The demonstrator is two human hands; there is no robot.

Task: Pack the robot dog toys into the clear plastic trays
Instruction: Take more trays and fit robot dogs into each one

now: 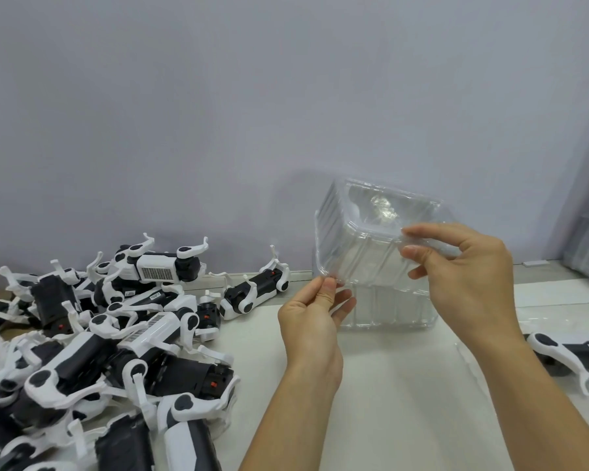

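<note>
Both hands raised over the pale table [405, 385], sharing one clear plastic tray [364, 246] held tilted in the air in front of the grey wall [286, 96]. Left hand [312, 317] low at the tray's near left corner, thumb and forefinger closed in a pinch on the thin rim, remaining fingers loosely curled beneath. Right hand [463, 277] higher at the tray's right edge, thumb and first two fingertips nipping the rim, other fingers bent and tucked behind. Second clear tray [388, 311] resting on the table just under the held one. Heaped at far left, many black-and-white robot dog toys [99, 334], legs tangled; one lone dog [255, 290] lying apart near the wall, another dog [572, 355] lying at the right edge.
</note>
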